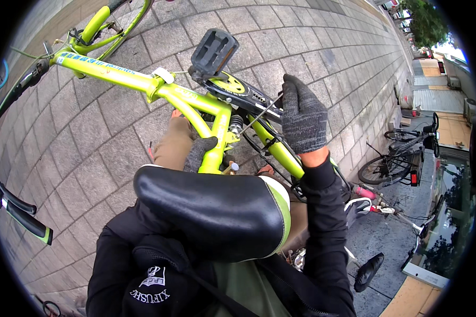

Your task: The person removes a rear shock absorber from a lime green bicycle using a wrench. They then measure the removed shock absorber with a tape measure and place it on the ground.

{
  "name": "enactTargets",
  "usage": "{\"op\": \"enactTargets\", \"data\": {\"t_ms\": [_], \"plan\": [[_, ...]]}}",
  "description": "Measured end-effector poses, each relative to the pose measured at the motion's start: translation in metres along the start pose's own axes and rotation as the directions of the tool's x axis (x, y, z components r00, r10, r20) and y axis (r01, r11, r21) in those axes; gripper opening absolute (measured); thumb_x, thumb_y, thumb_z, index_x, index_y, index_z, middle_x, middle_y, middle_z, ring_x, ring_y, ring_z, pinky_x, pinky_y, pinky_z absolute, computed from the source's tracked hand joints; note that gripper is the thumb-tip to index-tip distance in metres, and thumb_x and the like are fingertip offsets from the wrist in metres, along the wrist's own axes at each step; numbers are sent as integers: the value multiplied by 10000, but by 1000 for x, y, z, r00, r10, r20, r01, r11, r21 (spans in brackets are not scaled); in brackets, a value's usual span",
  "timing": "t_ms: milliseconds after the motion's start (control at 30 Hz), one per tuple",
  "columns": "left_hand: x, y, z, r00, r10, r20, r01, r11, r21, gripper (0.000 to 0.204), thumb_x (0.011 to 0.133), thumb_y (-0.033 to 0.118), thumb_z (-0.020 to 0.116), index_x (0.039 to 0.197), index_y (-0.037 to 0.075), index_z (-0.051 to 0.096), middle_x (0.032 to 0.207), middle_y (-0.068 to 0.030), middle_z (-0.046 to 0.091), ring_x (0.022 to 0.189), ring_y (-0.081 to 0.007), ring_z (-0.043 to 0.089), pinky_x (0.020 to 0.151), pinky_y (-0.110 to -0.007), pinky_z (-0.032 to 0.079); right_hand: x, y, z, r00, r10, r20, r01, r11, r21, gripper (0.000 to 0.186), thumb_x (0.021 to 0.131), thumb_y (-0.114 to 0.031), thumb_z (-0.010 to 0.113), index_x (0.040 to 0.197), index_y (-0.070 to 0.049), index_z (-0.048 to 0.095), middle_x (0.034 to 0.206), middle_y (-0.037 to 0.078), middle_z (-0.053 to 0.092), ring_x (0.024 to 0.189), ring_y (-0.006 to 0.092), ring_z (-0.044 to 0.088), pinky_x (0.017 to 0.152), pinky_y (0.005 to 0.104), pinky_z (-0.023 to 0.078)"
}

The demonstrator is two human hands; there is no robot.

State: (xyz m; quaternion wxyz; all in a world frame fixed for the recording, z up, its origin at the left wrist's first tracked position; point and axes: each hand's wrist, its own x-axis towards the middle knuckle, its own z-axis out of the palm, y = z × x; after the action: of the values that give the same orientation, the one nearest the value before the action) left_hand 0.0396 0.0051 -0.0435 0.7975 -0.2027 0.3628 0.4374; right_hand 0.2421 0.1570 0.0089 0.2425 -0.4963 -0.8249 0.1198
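A bright green bicycle frame [193, 99] lies across the view in front of me, its black saddle [211, 211] close against my body. In my gloved right hand [303, 113] is a thin metal tool [258, 117], pinched by curled fingers and reaching down toward the coil shock [235, 125] beside the frame's seat tube. My gloved left hand [198, 150] grips the green tube just below that junction, partly hidden by the saddle. A black pedal [214, 52] sticks up above the chainwheel [227, 84].
Paving stones [90, 121] surround the bike. At the right stand a dark bicycle [399, 156] and other bike parts by a shopfront [439, 232]. A black handlebar [21, 208] shows at the left edge, and a loose black saddle [368, 270] is at lower right.
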Motion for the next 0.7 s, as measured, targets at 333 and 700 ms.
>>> {"op": "enactTargets", "data": {"t_ms": [333,700], "plan": [[3,-1,0,999,-3,-51,1,999,-33,526,1005,540,413,1236,83,532,1055,-215,589,800,-361,656,696,-514,601,19,4,43,694,388,607,-476,-386,790,434,1037,-472,588,1139,-52,636,590,-32,386,506,154,379,578,374,393],[9,1,-9,999,33,18,-33,999,-15,524,979,533,462,1241,85,530,1060,-212,589,815,-362,656,715,-514,598,82,12,-28,606,-352,713,255,935,245,364,1018,-309,611,1184,-1,711,1084,174,758,1049,262,728,932,373,544]]}}
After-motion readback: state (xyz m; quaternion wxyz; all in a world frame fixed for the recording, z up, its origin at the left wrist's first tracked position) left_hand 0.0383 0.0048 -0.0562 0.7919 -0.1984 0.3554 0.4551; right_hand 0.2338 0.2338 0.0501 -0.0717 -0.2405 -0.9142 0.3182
